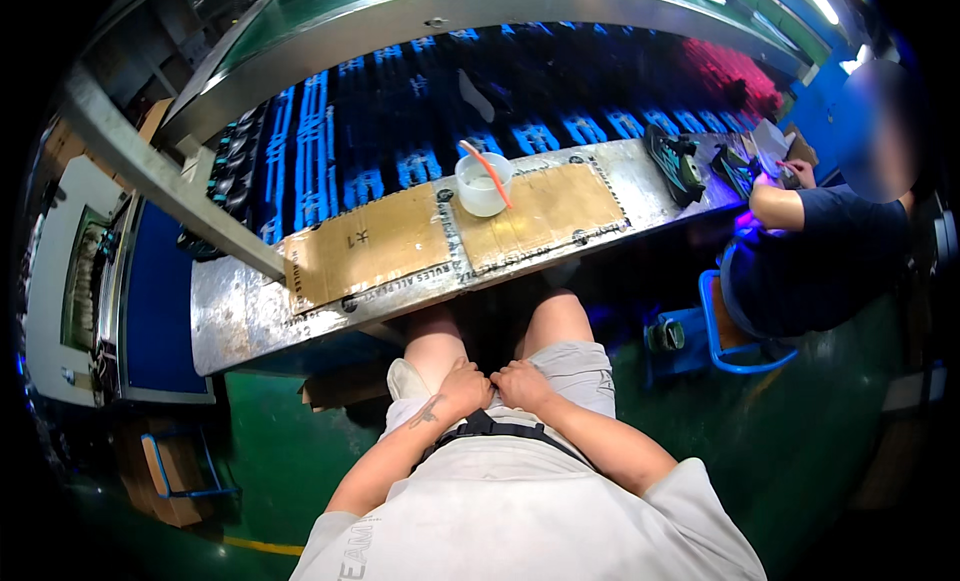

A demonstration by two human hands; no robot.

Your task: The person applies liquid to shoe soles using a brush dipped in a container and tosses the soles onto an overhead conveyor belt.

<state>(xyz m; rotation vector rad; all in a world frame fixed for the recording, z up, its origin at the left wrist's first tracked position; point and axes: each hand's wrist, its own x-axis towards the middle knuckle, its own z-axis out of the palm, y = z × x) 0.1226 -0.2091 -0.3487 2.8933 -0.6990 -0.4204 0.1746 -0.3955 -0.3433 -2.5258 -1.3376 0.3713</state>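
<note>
On a silvery metal tabletop [235, 316], a translucent plastic tub [478, 203] stands on brown cardboard [570, 206]; below, forearms [400, 449] slant inward, left hand [465, 389] and right hand [521, 385] curled on pale grey shorts [585, 363], any grip unclear.

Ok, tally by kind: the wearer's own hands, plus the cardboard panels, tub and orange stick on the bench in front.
Hands: 2 (left hand, right hand)
Cardboard panels: 2 (left panel, right panel)
Tub: 1
Orange stick: 1
Total: 6
</note>
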